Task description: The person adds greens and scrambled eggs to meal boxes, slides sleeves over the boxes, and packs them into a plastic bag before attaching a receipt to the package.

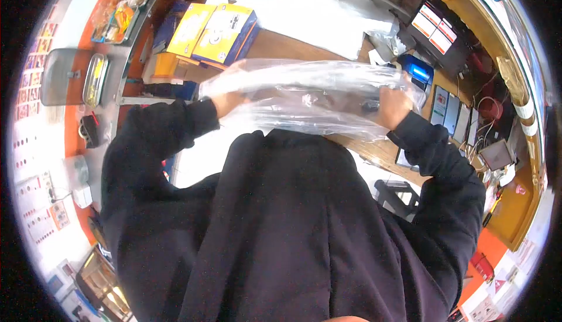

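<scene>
A wide piece of clear plastic, likely a bag or sheeting [310, 97], stretches between my two hands in front of my chest. My left hand [230, 101] grips its left end, partly covered by the see-through film. At the other end, my right hand [396, 105] is closed on the plastic with the fingers curled. Folds and bright glare run along the film, and the wooden desk [293, 45] shows behind it.
Yellow-and-blue boxes [225, 32] stand at the back left of the desk. White plastic-wrapped material [316, 12] lies at the back. To the right are a dark screen [433, 26], a phone [439, 105] and loose cables. A dark stool [398, 196] stands below.
</scene>
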A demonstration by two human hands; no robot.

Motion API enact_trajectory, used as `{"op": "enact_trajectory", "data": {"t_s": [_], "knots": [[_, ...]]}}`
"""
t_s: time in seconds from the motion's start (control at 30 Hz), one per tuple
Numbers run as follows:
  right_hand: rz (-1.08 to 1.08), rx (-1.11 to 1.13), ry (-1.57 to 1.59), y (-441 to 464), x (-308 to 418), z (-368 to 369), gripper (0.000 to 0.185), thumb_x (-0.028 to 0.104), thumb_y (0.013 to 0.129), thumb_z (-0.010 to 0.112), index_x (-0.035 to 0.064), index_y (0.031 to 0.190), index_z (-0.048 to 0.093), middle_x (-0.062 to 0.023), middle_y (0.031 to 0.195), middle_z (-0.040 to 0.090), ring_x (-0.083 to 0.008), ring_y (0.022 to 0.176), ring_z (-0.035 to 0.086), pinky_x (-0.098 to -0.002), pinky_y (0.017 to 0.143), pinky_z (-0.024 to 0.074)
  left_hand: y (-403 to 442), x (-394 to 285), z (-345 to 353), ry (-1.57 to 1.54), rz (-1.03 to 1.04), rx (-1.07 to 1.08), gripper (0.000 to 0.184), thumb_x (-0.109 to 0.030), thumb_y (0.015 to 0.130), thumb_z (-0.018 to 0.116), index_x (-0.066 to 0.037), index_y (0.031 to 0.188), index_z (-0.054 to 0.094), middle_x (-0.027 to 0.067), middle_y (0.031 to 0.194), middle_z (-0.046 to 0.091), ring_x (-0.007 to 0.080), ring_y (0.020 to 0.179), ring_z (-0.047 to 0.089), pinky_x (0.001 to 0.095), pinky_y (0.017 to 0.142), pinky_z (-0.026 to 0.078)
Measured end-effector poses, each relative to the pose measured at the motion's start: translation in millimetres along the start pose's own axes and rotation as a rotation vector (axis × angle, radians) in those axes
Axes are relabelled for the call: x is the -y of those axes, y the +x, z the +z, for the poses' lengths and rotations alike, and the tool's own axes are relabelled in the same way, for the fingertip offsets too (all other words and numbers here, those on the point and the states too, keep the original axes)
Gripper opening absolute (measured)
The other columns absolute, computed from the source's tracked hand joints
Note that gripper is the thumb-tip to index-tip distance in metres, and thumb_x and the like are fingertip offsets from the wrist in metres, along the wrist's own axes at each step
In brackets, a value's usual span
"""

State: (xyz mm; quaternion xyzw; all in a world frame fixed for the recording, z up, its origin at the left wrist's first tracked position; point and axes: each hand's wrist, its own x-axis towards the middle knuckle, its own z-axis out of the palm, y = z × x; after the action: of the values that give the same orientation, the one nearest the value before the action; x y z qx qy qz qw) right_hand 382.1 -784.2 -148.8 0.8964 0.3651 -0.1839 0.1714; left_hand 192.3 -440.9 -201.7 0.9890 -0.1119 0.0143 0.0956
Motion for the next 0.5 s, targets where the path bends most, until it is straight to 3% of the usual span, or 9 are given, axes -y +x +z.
{"op": "enact_trajectory", "data": {"t_s": [0.07,0.13,0.23,0.3,0.33,0.37,0.4,0.43,0.5], "knots": [[0.024,0.034,-0.149,8,19,-24,0.055,0.037,0.062,0.066,0.0089,0.107,0.054,-0.0092,0.077,0.063,-0.0278,0.082,0.060,-0.0433,0.080,0.0412,25,-22,-29,0.001,-0.273,0.369,0.052,-0.044,0.075,0.056,0.003,0.097,0.054,0.0193,0.073,0.057,0.0336,0.083,0.055,0.0415,0.091,0.037],[0.058,0.028,-0.261,15,34,-35,0.068,0.042,0.059,0.068,0.0112,0.116,0.048,-0.0109,0.082,0.062,-0.0302,0.090,0.058,-0.0533,0.083,0.0364,27,-33,-17,-0.025,-0.388,0.506,0.048,-0.041,0.077,0.056,0.002,0.099,0.055,0.0210,0.082,0.058,0.0343,0.088,0.054,0.0425,0.086,0.039],[0.015,0.005,-0.212,32,47,7,0.048,0.032,0.082,0.047,0.0220,0.128,0.037,-0.0103,0.113,0.051,-0.0297,0.106,0.049,-0.0687,0.090,0.0139,-8,-18,49,-0.065,-0.207,0.449,0.052,-0.039,0.080,0.055,-0.001,0.115,0.047,0.0220,0.099,0.055,0.0339,0.096,0.052,0.0430,0.085,0.040],[-0.057,0.041,-0.225,36,58,5,0.048,0.026,0.086,0.040,0.0273,0.132,0.029,-0.0105,0.129,0.038,-0.0290,0.116,0.040,-0.0745,0.087,0.0070,32,-8,48,-0.509,0.060,0.746,0.065,-0.039,0.082,0.053,-0.006,0.132,0.028,0.0212,0.114,0.049,0.0290,0.102,0.051,0.0404,0.081,0.043],[-0.111,0.083,-0.280,26,64,3,0.048,0.022,0.088,0.035,0.0305,0.134,0.024,-0.0101,0.137,0.029,-0.0289,0.121,0.034,-0.0772,0.085,0.0038,44,-11,41,-0.890,-0.104,0.562,0.068,-0.039,0.083,0.052,-0.008,0.134,0.020,0.0210,0.114,0.049,0.0268,0.103,0.051,0.0382,0.080,0.044],[-0.182,-0.119,-0.275,22,64,22,0.057,0.030,0.080,0.049,0.0301,0.133,0.028,-0.0097,0.133,0.035,-0.0280,0.119,0.036,-0.0772,0.083,0.0024,57,-22,13,-1.234,-0.408,0.355,0.068,-0.037,0.085,0.050,-0.009,0.136,0.015,0.0196,0.112,0.051,0.0235,0.102,0.051,0.0355,0.078,0.045],[-0.236,0.038,-0.337,22,69,15,0.057,0.031,0.081,0.048,0.0300,0.134,0.025,-0.0104,0.136,0.029,-0.0289,0.123,0.031,-0.0771,0.083,0.0043,69,-34,-15,-1.570,-0.635,0.034,0.068,-0.035,0.086,0.049,-0.010,0.137,0.011,0.0183,0.109,0.052,0.0202,0.101,0.052,0.0328,0.076,0.046],[-0.268,0.010,-0.311,24,70,25,0.062,0.033,0.079,0.052,0.0293,0.134,0.024,-0.0103,0.138,0.026,-0.0291,0.124,0.029,-0.0752,0.085,0.0076,79,-26,-11,-1.265,-0.729,0.067,0.066,-0.034,0.086,0.050,-0.010,0.137,0.015,0.0157,0.109,0.052,0.0218,0.097,0.053,0.0339,0.075,0.046],[-0.344,0.109,-0.230,33,67,25,0.072,0.034,0.073,0.060,0.0273,0.134,0.024,-0.0102,0.140,0.020,-0.0300,0.126,0.025,-0.0715,0.088,0.0141,80,-19,-5,-0.727,-0.606,-0.112,0.065,-0.032,0.081,0.055,-0.011,0.134,0.024,0.0107,0.110,0.052,0.0241,0.093,0.052,0.0349,0.076,0.045]]}}
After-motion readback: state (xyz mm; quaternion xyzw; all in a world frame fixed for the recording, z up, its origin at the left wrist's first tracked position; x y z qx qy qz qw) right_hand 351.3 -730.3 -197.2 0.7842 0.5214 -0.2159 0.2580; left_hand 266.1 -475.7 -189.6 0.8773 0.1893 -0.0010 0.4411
